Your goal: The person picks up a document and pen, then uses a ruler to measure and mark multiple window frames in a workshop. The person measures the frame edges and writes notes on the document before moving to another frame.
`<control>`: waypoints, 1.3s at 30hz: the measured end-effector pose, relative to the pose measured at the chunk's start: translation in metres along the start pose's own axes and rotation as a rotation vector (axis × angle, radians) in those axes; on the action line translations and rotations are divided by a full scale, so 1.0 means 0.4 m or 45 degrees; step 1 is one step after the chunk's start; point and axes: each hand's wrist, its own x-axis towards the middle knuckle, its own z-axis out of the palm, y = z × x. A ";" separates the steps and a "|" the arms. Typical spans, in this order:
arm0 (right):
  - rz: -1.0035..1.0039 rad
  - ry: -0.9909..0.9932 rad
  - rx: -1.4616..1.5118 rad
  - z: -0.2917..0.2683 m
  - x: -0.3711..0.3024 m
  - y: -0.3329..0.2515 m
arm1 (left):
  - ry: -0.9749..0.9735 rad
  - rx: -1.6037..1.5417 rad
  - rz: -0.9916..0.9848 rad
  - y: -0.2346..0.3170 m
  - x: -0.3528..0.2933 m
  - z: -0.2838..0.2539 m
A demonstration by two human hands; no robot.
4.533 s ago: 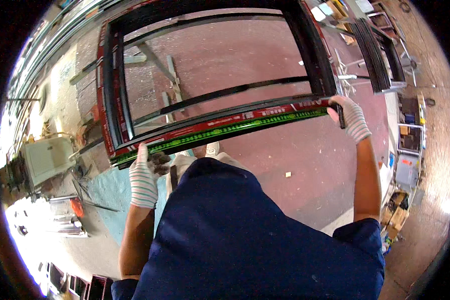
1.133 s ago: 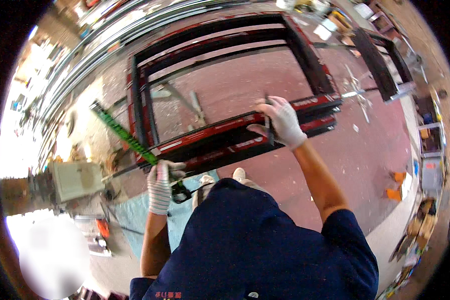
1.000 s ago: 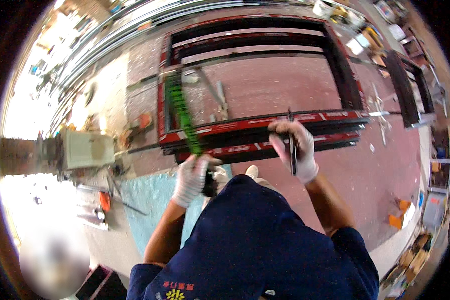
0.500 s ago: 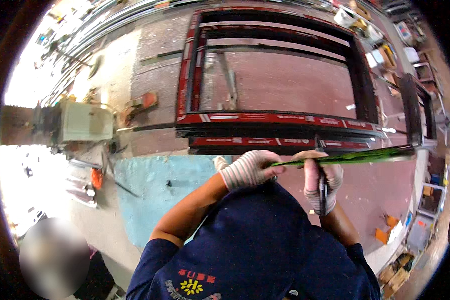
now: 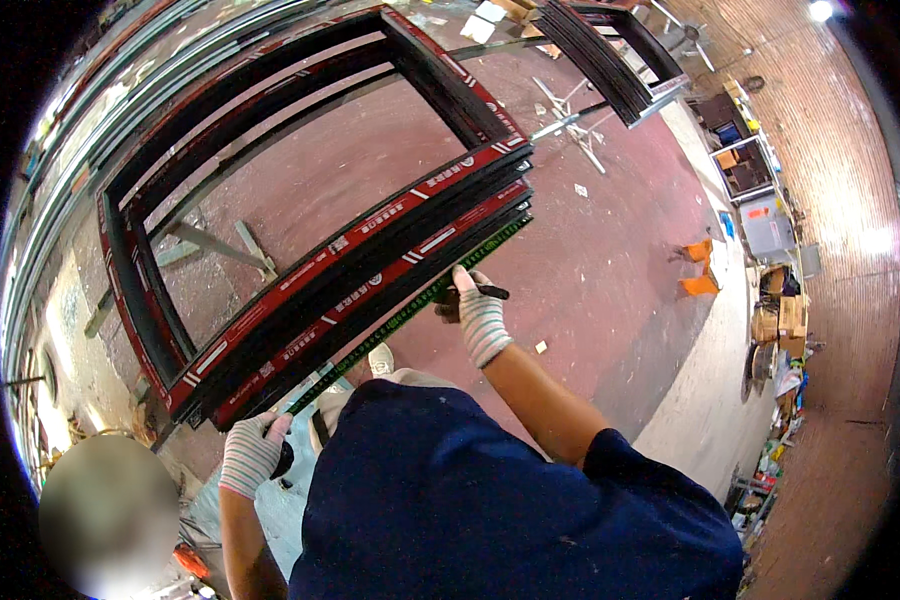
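Observation:
A stack of black rectangular frames (image 5: 365,297) with red printed film lies in front of me. Along its near side runs a green tape measure blade (image 5: 395,320), stretched at a slant. My left hand (image 5: 253,455), in a striped glove, grips the tape measure at the stack's near left corner; part of a dark case (image 5: 284,460) shows beside the fingers. My right hand (image 5: 482,318), gloved alike, is closed at the blade's middle. A black marker-like stick (image 5: 493,292) pokes out of that hand. The blade's far end reaches the stack's right corner.
More dark frames (image 5: 610,70) are stacked at the far right on a metal stand (image 5: 570,125). Orange pieces (image 5: 698,268) stand on the red floor. Boxes and shelves (image 5: 760,215) line the right side. Long metal profiles (image 5: 120,90) lie at the far left.
My hands have moved apart, the left one down and leftward. The tape blade, earlier held out to the right before my chest, now lies along the stack's near side. My view has turned.

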 end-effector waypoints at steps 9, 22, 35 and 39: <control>0.003 0.188 0.000 0.025 0.084 -0.166 | 0.138 0.165 0.062 0.134 0.085 0.009; -0.075 0.157 -0.086 0.007 0.186 -0.088 | 0.283 0.299 0.035 0.142 0.108 0.018; -0.052 0.285 0.065 -0.077 0.148 -0.069 | -0.002 0.339 0.016 0.205 0.121 0.080; -0.068 0.260 0.335 -0.137 0.249 0.039 | -0.115 0.288 -0.073 0.217 0.149 0.109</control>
